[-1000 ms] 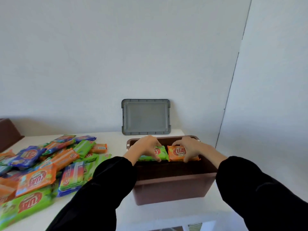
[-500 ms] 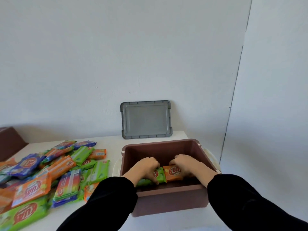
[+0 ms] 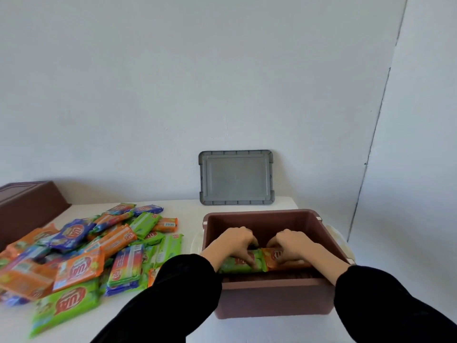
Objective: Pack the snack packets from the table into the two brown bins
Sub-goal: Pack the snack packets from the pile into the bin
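Both my hands are down inside the open brown bin [image 3: 262, 219] at the table's right end. My left hand [image 3: 233, 243] grips a green snack packet [image 3: 241, 264] low against the bin's near wall. Beside it, my right hand [image 3: 293, 243] grips an orange snack packet [image 3: 278, 258]; the two packets lie end to end. A heap of several orange, green and blue snack packets [image 3: 84, 253] covers the table's left half. The second brown bin [image 3: 27, 206] stands at the far left, partly out of frame.
A grey lid [image 3: 236, 178] leans upright against the white wall behind the open bin. The white table [image 3: 188, 211] ends just right of the bin, where a white side wall begins. White latch handles stick out from the bin's sides.
My hands have carried the green and orange packets from the bin's rim down to its near inner wall. The view has tilted, so the far-left bin shows more.
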The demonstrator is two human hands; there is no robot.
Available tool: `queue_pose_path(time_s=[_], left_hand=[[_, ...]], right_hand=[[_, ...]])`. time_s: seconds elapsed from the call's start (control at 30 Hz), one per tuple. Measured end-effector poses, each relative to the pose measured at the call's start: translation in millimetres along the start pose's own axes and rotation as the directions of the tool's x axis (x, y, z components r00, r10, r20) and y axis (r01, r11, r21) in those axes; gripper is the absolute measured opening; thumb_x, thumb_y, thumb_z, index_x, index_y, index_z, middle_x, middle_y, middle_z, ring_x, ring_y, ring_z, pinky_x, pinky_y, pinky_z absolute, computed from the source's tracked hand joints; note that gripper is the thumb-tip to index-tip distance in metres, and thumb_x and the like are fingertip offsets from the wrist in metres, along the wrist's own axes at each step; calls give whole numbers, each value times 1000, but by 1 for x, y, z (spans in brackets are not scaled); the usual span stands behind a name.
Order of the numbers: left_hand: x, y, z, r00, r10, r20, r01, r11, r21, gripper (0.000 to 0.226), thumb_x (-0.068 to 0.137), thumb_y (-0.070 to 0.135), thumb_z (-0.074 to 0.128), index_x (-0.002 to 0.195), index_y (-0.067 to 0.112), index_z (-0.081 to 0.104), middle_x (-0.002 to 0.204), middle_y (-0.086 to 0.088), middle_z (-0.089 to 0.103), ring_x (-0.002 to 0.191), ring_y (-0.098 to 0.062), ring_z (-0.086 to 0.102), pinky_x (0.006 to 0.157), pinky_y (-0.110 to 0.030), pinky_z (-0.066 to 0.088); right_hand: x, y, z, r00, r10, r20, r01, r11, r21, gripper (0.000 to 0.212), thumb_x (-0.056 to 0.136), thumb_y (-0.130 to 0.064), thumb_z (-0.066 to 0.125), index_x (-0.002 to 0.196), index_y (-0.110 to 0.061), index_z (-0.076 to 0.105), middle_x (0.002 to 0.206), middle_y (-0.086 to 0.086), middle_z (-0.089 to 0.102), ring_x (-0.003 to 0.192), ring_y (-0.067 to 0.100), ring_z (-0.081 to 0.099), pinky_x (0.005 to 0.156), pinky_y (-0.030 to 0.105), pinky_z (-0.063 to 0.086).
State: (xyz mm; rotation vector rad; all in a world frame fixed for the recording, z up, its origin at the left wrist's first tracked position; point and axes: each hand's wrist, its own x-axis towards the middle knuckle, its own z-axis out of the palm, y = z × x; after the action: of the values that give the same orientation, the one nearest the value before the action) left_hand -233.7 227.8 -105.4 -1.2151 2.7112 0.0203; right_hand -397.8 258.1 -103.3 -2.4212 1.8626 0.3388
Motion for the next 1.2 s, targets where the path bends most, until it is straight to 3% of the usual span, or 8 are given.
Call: queue_pose_path(time_s=[0.13,0.3,0.47,0.6,0.67,0.77,0.9,1.2], left_hand=[[-36,-20,-37,932,-156,-327,7,910,-414,37,83,31,66,116,13,64,107,-7,69,95,-21,64,86,-34,52],[-112,-87,-42,822,-379,-426,101,832,-545,24,86,25,63,106,13,68,101,-5,70,90,-17,66,84,-35,53],[-204,-160,3,693,-634,-345,378,726,-574,31,85,26,64,114,15,64,113,-3,63,99,-15,59,82,-27,47],[-265,-197,43,674,-718,-175,504,620,-601,54,79,32,71,129,20,52,131,0,51,124,-17,44,102,-32,35],[-282,-205,61,658,-743,-127,535,580,-614,66,76,33,74,135,23,46,139,0,45,130,-18,39,107,-33,31],[-290,-212,83,650,-750,-120,534,563,-630,76,73,31,77,139,25,40,144,-1,39,133,-19,35,111,-35,29],[-282,-219,101,667,-728,-158,527,611,-591,80,73,34,75,142,27,34,148,-1,36,135,-20,33,112,-40,29],[-280,-233,97,709,-627,-323,431,748,-505,73,67,36,80,132,22,50,125,1,54,113,-16,52,95,-26,39]], right_hand=[[-3,-16,-32,983,45,-176,-3,972,233,42,85,-37,62,126,-33,54,117,-5,63,110,15,56,86,30,45],[19,-89,-70,940,-17,-342,142,928,344,40,87,-29,59,127,-27,54,119,1,64,111,19,57,84,32,46],[47,-188,-76,915,-217,-341,334,880,338,42,87,-24,57,129,-25,53,123,5,61,114,23,54,83,32,45],[63,-256,-64,887,-345,-306,434,849,302,47,87,-25,57,134,-24,49,122,10,59,107,24,56,74,29,44],[73,-283,-49,888,-371,-270,447,831,330,54,87,-26,58,139,-24,42,120,13,58,99,24,57,70,27,46],[89,-314,-22,928,-328,-179,372,857,357,70,87,-40,56,147,-22,24,138,20,41,127,33,41,100,37,41],[100,-336,-4,981,-164,-103,192,887,420,83,84,-54,53,148,-18,14,152,21,9,138,40,22,108,42,31],[106,-316,-22,976,-216,-19,204,884,421,63,75,-29,72,129,-11,44,130,9,54,116,26,53,93,35,48]])
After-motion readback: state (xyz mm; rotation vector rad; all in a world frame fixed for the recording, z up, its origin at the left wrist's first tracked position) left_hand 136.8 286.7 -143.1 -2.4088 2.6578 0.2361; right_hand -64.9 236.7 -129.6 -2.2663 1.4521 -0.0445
